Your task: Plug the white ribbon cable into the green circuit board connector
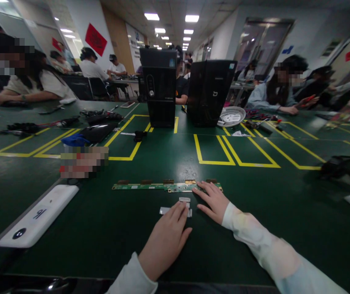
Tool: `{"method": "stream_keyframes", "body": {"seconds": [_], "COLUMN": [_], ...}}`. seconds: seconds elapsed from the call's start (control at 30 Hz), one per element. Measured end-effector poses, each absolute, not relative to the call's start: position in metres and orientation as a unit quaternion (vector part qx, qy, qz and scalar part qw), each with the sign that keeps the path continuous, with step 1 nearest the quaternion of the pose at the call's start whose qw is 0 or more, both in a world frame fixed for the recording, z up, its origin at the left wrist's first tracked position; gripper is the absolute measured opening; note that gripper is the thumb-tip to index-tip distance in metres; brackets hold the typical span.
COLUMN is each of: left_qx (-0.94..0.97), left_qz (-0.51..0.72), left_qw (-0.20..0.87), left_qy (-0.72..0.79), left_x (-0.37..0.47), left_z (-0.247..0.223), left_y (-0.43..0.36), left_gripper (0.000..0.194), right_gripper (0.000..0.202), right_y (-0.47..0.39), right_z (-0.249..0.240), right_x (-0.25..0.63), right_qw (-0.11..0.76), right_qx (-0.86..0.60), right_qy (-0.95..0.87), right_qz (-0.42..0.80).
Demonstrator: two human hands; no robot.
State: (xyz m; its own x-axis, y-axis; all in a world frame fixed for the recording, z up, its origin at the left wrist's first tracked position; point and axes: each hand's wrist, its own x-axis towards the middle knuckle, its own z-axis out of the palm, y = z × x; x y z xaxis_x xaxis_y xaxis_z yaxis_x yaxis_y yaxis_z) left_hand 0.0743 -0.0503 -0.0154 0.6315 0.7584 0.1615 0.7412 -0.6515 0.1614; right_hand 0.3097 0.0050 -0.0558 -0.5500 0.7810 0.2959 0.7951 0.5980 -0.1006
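A long, narrow green circuit board (150, 186) with brown tabs along its back edge lies crosswise on the green table (101, 228). My right hand (213, 201) rests with spread fingers at the board's right end, its fingertips on the board. Nearer to me, my left hand (170, 232) lies palm down, fingers stretched out over some small pale pieces. One white piece (184, 199) shows just beyond its fingertips, and a flat whitish strip (164, 210) sticks out to the left of the fingers. What lies under the fingers is hidden.
Two black computer towers (162, 90) (210, 94) stand at the back. A white power bank-like device (40, 216) lies at the left, beyond it cables and a black pouch (98, 132). A white basket (232, 116) sits right of the towers. Yellow tape marks the table; several people sit around.
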Motion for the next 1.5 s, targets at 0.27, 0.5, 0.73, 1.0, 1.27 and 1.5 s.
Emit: {"method": "stream_keyframes", "body": {"seconds": [0.27,0.5,0.73,1.0,1.27,1.5], "left_qx": [0.897,0.897,0.895,0.892,0.888,0.885], "left_qz": [0.120,0.108,0.129,0.136,0.115,0.139], "left_qw": [0.008,0.009,0.013,0.017,0.027,0.025], "left_qy": [0.425,0.428,0.426,0.432,0.444,0.443], "left_x": [0.092,0.094,0.095,0.096,0.098,0.098], "left_z": [-0.025,-0.028,-0.031,-0.033,-0.031,-0.034], "left_y": [-0.042,-0.041,-0.042,-0.043,-0.043,-0.043], "left_gripper": [0.053,0.056,0.055,0.055,0.056,0.051], "right_gripper": [0.052,0.053,0.052,0.053,0.053,0.052], "right_y": [0.004,0.005,0.004,0.004,0.004,0.004], "right_z": [-0.056,-0.058,-0.057,-0.058,-0.058,-0.057], "right_x": [0.309,0.309,0.308,0.307,0.308,0.307], "right_qw": [0.157,0.160,0.161,0.159,0.158,0.161], "right_qx": [-0.451,-0.448,-0.455,-0.457,-0.459,-0.461], "right_qy": [-0.878,-0.880,-0.876,-0.875,-0.874,-0.873], "right_qz": [-0.019,-0.022,-0.016,-0.016,-0.016,-0.013]}}
